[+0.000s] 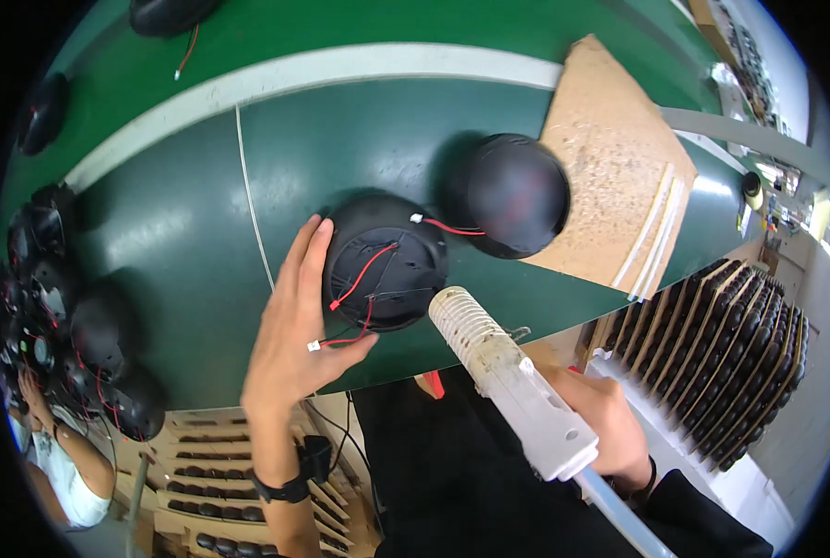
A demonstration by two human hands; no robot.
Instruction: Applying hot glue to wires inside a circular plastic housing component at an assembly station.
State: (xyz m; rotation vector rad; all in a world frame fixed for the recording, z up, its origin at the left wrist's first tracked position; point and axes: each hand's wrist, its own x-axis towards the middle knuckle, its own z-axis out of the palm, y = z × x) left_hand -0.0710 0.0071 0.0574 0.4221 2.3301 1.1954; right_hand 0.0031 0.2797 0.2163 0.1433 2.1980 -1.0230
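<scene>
My left hand (299, 321) rests its fingers and thumb around the left side of a round black plastic housing (392, 279) on the green table. Red and black wires with small connectors trail from that housing, one white connector lying by my thumb. In my right hand (601, 418) is a white hot glue gun (527, 395), its ribbed nozzle pointing at the housing's lower right edge. A clear glue stick (624, 511) sticks out of its back end. Whether the nozzle touches the housing, I cannot tell. Just beyond, a second black dome (517, 195) sits with a red wire beside it.
Cardboard (610, 139) with several white glue sticks (652, 232) lies at the right. Many black housings (103, 330) crowd the left end, near another person's hand (35, 395). Racks of black parts (713, 363) stand at the right and below the table. A conveyor (294, 37) runs behind.
</scene>
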